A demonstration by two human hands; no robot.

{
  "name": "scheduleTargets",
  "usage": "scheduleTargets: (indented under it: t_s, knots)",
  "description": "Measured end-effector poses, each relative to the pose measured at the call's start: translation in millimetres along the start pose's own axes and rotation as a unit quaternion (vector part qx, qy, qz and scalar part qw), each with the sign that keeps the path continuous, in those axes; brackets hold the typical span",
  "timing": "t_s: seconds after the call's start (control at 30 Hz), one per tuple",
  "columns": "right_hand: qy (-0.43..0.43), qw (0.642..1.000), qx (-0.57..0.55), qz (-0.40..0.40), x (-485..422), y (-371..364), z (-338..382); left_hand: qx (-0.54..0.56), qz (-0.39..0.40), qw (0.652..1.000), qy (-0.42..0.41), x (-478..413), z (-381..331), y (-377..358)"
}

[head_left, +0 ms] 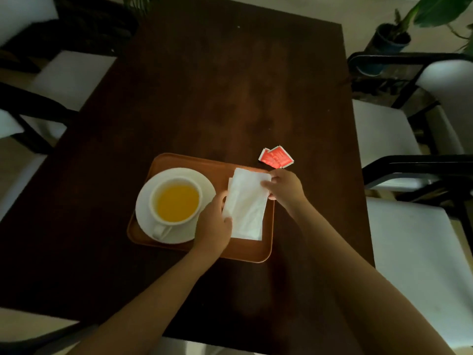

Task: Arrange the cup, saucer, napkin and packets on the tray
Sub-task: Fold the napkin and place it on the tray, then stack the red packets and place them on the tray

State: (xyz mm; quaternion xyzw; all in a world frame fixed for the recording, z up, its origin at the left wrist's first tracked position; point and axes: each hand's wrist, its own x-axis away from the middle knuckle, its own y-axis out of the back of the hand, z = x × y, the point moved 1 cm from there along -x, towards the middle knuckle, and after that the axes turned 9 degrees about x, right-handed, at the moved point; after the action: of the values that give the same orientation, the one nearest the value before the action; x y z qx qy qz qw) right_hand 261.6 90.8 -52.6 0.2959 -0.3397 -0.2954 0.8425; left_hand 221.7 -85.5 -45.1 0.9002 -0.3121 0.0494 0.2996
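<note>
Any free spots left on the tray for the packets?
Near-right corner of the tray, below the napkin; far strip between saucer and napkin top. Crowded mid-tray: left hand and right hand both hold the napkin.

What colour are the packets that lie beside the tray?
The packets are red with white edges, seen in the head view.

1 head-worn view, tilted forward and down.
The wide-angle camera looks steeply onto the dark table [230, 85] from its near edge, close above the tray [250, 249], with chairs [384, 134] bending away at both side edges.
</note>
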Motion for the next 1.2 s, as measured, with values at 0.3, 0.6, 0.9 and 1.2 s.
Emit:
scheduleTargets:
  t_s: [0.3, 0.6, 0.9, 1.2]
  knots:
    - [0.113, 0.992, 0.059, -0.006, -6, -22, -10, -0.075, -0.007, 0.997, -0.009, 9, 18, -17]
    - [0.123, 0.983, 0.120, -0.057, -4, -31, -14, -0.166, -0.025, 0.984, -0.060, 16, 23, -23]
    - [0.208, 0.944, 0.197, -0.163, 15, -17, -23, -0.240, -0.038, 0.961, -0.129, 22, 22, -22]
    - [0.108, 0.958, 0.207, -0.164, -8, 14, -42, -0.208, 0.019, 0.958, -0.195, -21, -16, -47]
